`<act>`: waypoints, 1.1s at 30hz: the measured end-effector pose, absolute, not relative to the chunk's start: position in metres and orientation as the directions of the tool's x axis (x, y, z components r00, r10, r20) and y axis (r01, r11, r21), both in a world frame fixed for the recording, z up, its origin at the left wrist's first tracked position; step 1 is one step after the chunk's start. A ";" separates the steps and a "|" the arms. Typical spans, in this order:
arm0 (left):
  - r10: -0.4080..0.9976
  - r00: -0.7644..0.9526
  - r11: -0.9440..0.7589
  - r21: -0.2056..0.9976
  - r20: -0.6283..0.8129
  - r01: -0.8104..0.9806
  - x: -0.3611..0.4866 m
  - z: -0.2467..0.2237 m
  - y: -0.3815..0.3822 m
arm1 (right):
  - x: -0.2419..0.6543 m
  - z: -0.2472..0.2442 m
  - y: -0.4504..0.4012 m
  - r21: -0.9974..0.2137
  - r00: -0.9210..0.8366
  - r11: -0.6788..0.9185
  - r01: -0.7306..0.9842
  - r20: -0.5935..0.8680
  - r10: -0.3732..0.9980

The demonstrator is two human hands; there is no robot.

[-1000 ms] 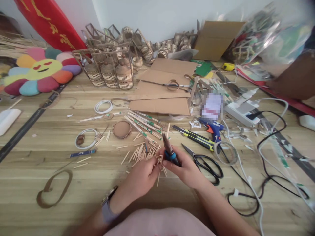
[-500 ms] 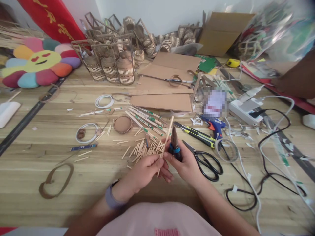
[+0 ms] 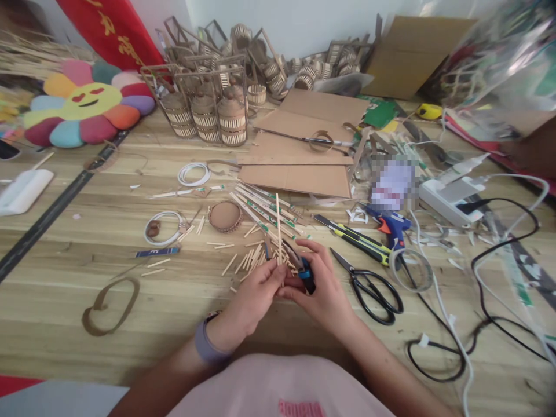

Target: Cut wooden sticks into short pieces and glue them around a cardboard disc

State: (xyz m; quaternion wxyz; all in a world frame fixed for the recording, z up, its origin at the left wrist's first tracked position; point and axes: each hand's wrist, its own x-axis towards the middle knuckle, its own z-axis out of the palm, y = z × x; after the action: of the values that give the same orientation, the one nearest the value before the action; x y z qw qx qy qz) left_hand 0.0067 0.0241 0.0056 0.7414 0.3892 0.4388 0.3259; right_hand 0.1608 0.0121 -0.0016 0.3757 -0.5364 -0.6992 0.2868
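My left hand (image 3: 256, 295) pinches a thin wooden stick (image 3: 278, 220) that stands nearly upright over a pile of short cut sticks (image 3: 252, 258). In my right hand (image 3: 324, 284) is a pair of pliers (image 3: 304, 271) with blue-and-black handles, its jaws pointing up and left, close beside the stick. The fingertips of both hands nearly meet. Behind the pile lie longer sticks with green-printed wrapping (image 3: 264, 208). A round brown woven piece (image 3: 225, 216) sits to the left of them.
Black scissors (image 3: 376, 292), a yellow-black cutter (image 3: 354, 238) and a blue glue gun (image 3: 393, 226) lie to the right, with cables beyond. Cardboard (image 3: 299, 174) and small lidded baskets (image 3: 204, 119) are at the back. A brown strip loop (image 3: 130, 307) lies left.
The pliers have tilted left toward the stick, and the stick is more upright. My right hand has turned, with its fingers more visible. The whole view has shifted slightly.
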 end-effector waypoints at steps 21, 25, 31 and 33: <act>0.945 0.105 0.326 0.902 -0.308 -0.284 0.022 -0.004 0.011 | 0.129 0.000 0.001 -0.977 0.082 -0.061 0.204 -0.045 0.996; 0.947 0.117 0.321 0.891 -0.299 -0.322 0.020 -0.002 0.011 | 0.130 0.000 0.000 -0.985 0.096 -0.063 0.162 -0.048 0.994; 0.932 0.101 0.356 0.824 -0.349 -0.441 0.019 0.004 0.016 | 0.134 0.000 0.002 -0.987 0.156 -0.087 0.134 -0.066 0.986; 0.926 0.112 0.370 0.812 -0.360 -0.452 0.019 0.004 0.018 | 0.134 0.000 0.002 -0.990 0.141 -0.080 0.119 -0.063 0.988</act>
State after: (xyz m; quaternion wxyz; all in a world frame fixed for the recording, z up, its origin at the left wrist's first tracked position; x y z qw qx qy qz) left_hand 0.0188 0.0176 0.0039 0.6967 0.2654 0.4466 0.4946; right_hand 0.1337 0.0025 -0.0001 0.4829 -0.5807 -0.4764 0.4501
